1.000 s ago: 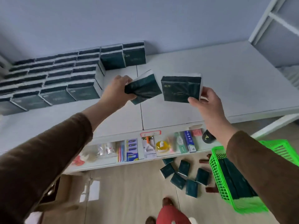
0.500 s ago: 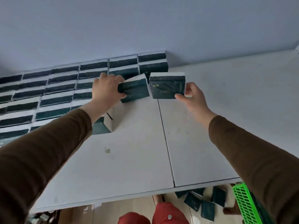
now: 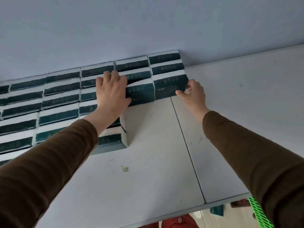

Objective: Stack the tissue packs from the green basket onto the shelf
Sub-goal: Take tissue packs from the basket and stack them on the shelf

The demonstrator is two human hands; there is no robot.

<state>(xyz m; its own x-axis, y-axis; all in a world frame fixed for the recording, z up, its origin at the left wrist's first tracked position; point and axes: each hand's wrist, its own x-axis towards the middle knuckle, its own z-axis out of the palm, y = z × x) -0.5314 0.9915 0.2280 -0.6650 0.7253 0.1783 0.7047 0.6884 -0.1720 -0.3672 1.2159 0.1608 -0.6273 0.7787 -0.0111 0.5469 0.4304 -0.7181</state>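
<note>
Two dark green tissue packs stand side by side on the white shelf (image 3: 156, 162), pressed against the rows behind them. My left hand (image 3: 111, 91) lies over the left side of one tissue pack (image 3: 141, 94), thumb on its front face. My right hand (image 3: 192, 94) pinches the right edge of the other tissue pack (image 3: 171, 87). Several rows of stacked tissue packs (image 3: 57, 102) fill the shelf's left and back, up to the wall. Only a corner of the green basket (image 3: 258, 213) shows at the bottom right, below the shelf edge.
A blue-grey wall (image 3: 148, 27) rises right behind the stack. The shelf's right half (image 3: 246, 104) is bare white board, with a seam down the middle. Below the front edge lie a loose pack on the floor (image 3: 217, 210) and something red (image 3: 179, 222).
Both hands have carried their packs up and forward from mid-air above the shelf edge and set them against the back rows. The view has tilted up; the basket has nearly left the frame.
</note>
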